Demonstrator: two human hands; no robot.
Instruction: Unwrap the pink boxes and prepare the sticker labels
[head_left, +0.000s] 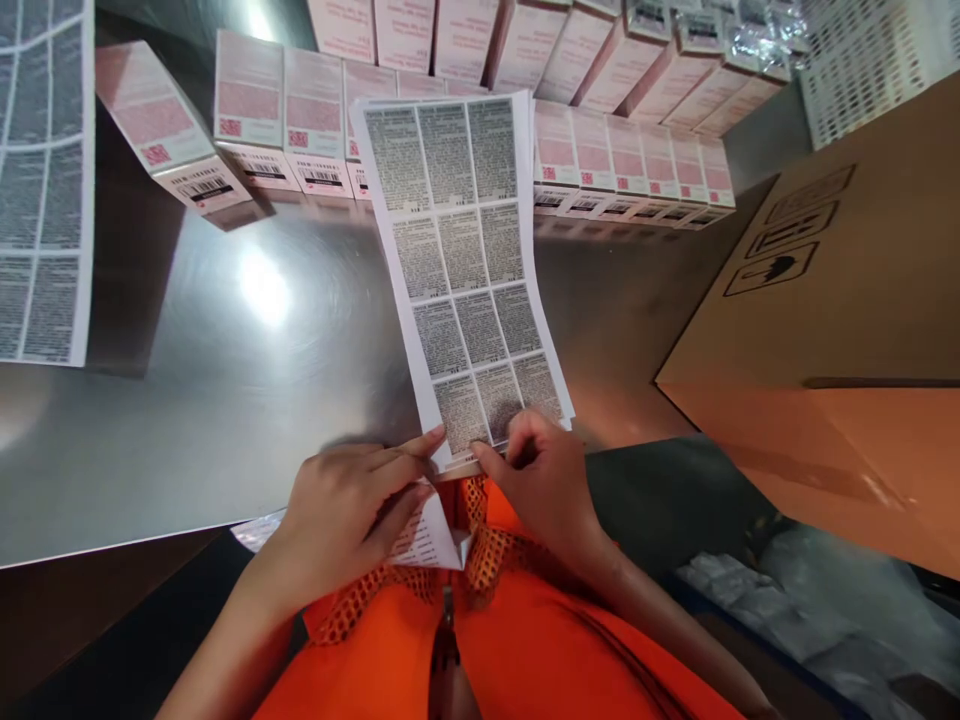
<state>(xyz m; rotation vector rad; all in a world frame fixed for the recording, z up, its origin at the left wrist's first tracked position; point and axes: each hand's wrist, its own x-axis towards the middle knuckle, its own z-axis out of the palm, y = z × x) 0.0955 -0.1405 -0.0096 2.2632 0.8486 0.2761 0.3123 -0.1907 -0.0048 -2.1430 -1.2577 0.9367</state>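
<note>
A stack of label sheets [466, 250], printed with rows of dark, densely worded labels, lies with its lower end at the table's front edge. At the lower left corner is my left hand [360, 510], its index finger on the sheet's edge. Its thumb and fingers close on a folded white paper [431, 535] that hangs below the edge; whether this joins the top sheet I cannot tell. My right hand [551, 480] is closed in a pinch over the bottom row of labels, its thumb at the sheet's lower edge. Its fingertips partly cover the lower right labels.
Small pink-and-white boxes [322, 120] stand in rows along the back of the metal table [300, 330]. One box [172, 130] sits askew at left. More label sheets [45, 180] are at far left. A large cardboard carton [840, 270] occupies the right, near a white perforated basket [877, 60].
</note>
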